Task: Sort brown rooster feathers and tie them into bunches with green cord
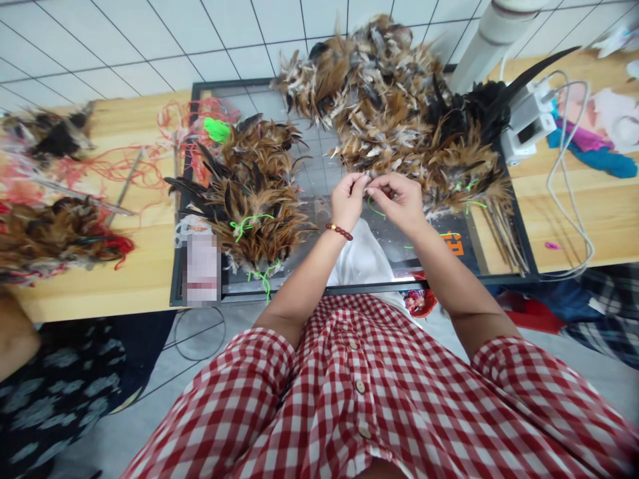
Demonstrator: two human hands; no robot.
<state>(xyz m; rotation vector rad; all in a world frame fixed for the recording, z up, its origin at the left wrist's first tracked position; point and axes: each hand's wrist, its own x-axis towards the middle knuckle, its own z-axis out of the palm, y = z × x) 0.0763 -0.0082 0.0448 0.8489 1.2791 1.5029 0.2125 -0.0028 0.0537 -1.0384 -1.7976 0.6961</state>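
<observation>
My left hand (pixel 348 198) and my right hand (pixel 399 199) meet over a glass-topped table (pixel 319 179), fingers pinched together. Between them runs a thin green string (pixel 375 210); a small feather tip shows at the fingertips. A big loose heap of brown and black feathers (pixel 399 113) lies just beyond my hands. To the left sit tied feather bundles (pixel 249 199) bound with green string. A bead bracelet (pixel 339 231) is on my left wrist.
Wooden tables flank the glass one; the left one (pixel 130 266) carries red threads and more feather bundles (pixel 54 233). A white device (pixel 526 123) with a cable sits at the right. Another person's arm (pixel 14 332) shows at the far left.
</observation>
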